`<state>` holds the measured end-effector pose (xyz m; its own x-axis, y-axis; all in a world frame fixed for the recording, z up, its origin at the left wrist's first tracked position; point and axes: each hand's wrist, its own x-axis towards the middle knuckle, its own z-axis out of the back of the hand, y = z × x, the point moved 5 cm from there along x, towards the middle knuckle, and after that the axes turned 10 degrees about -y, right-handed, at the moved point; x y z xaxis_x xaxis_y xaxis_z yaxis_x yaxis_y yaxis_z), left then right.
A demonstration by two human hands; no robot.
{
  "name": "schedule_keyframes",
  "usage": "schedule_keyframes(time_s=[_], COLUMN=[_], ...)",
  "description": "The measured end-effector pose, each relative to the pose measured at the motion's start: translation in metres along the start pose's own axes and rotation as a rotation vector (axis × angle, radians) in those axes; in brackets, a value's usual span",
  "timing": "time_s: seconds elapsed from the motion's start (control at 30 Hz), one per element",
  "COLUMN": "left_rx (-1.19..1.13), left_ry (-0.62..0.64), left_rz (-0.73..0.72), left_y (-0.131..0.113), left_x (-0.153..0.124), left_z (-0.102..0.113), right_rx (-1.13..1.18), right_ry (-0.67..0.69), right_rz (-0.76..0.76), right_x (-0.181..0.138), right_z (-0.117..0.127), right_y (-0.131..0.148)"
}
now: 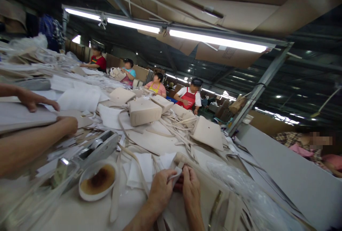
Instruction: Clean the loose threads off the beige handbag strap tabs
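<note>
Low in the middle of the head view, my left hand pinches a small white piece, which looks like paper. Close beside it on the right, my right hand has its fingers curled at the edge of a beige bag. What lies between the two hands is partly hidden by the fingers. The bag slants down to the right, and a gold-coloured metal strip shows on it. White sheets and a beige strap lie left of my hands.
A white bowl of brown stuff stands beside a metal device. At left, a co-worker's arms reach over pale sheets. Finished-looking beige bags and straps cover the table ahead. Clear plastic lies right. Several people work beyond.
</note>
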<state>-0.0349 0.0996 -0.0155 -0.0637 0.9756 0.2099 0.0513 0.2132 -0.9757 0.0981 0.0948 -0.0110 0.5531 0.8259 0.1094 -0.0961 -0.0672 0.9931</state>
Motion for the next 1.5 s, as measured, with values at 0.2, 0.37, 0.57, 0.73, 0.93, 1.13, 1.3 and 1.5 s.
schedule_keyframes(time_s=[0.2,0.37,0.57,0.73,0.93,1.13,1.3,1.5], left_rx=[0.080,-0.333,-0.408,-0.427,-0.599,-0.716,-0.694,-0.591], left_ry=[0.046,0.159,0.183,0.230,0.247,0.246,0.149,0.114], left_rz=[-0.032,0.437,0.546,0.614,0.725,0.767,0.714,0.669], left_y=[-0.010,0.007,0.015,0.017,0.021,0.024,0.028,0.030], left_x=[-0.006,-0.003,-0.007,-0.008,-0.007,-0.012,-0.014,-0.015], left_z=[-0.001,-0.012,-0.021,-0.021,-0.025,-0.033,-0.032,-0.034], right_rx=[-0.049,0.010,0.073,0.141,0.394,0.189,-0.104,-0.142], right_ry=[0.055,0.096,0.027,0.046,0.264,0.145,-0.019,0.072], right_rz=[0.054,0.040,0.050,0.022,-0.214,-0.039,0.166,0.239], right_x=[0.007,0.010,0.001,-0.005,-0.045,-0.058,-0.060,-0.058], right_z=[0.004,0.004,0.001,0.000,0.003,0.012,0.005,0.001], right_y=[0.015,0.022,0.023,0.019,0.008,-0.006,-0.008,-0.027])
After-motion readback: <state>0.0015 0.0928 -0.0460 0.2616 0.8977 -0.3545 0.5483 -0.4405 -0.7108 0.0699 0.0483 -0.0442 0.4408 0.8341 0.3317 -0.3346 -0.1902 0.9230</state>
